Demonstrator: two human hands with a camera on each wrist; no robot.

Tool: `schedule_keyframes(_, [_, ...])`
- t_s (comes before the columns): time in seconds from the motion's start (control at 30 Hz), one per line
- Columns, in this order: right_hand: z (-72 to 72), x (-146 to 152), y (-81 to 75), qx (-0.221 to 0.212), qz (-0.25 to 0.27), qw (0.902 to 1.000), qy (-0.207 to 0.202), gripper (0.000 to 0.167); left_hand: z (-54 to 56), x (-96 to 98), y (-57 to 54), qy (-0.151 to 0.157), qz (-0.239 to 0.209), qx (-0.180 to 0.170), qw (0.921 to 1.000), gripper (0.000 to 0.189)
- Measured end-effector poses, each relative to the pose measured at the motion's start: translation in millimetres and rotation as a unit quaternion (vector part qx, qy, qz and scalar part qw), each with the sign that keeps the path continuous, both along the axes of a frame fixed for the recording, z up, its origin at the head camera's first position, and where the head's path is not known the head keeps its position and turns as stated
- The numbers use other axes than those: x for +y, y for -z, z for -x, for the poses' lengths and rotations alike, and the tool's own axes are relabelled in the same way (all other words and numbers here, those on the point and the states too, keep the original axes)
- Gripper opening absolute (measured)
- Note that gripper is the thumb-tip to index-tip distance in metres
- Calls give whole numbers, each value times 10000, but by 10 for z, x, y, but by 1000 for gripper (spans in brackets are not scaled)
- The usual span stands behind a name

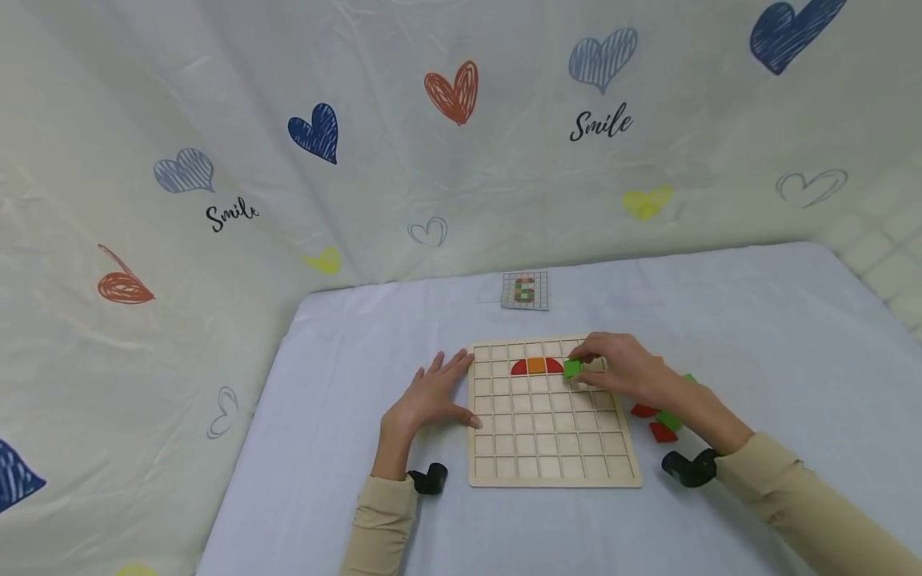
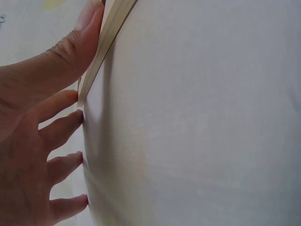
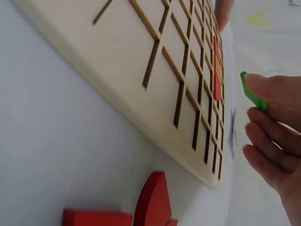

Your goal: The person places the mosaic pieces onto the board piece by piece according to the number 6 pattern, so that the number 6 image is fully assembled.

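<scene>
A pale wooden grid board [image 1: 543, 478] lies on the white-covered table. In its second row from the far edge sit a red quarter-round tile [image 1: 519, 368], an orange square tile [image 1: 536, 366] and another red quarter-round tile [image 1: 554, 366]. My right hand [image 1: 627, 364] pinches a green tile [image 1: 572, 368] between thumb and fingers, just right of that row; in the right wrist view the green tile [image 3: 254, 94] stands tilted above the board. My left hand [image 1: 428, 398] rests spread at the board's left edge, thumb on the rim and fingertips [image 2: 79, 115] along the side.
Right of the board, partly under my right forearm, lie several loose tiles, among them a red tile [image 1: 663, 433] and a green tile [image 1: 669, 420]. A small pattern card [image 1: 525, 290] lies beyond the board. Behind the table hangs a curtain [image 1: 374, 184] printed with hearts.
</scene>
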State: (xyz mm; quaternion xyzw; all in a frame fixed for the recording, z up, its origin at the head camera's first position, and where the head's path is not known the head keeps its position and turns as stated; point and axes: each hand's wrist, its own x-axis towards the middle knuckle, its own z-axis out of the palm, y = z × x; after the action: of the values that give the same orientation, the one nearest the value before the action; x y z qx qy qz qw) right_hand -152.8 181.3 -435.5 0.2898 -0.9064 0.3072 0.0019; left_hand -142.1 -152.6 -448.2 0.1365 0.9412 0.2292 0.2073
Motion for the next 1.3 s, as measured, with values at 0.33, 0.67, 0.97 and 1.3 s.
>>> schedule_keyframes(0.33, [39,-223,-25,-177,-17,9998,-63,23,-6,-1,-26,-19,-110,-24,9999,112])
schedule_keyframes(0.67, [101,-441,56,-356,13,9992,-154,21,-1,-1,-24,9,-63,-27,10000,110])
schedule_keyframes(0.97, [132,-616,151,-700,-21,9967,-398,24,-7,-27,-42,5,29,-85,10000,111])
schedule_keyframes(1.3, [84,-729,165,-405,-532,9970,-401,16,-14,-35,-34,45,-132,-91,9999,109])
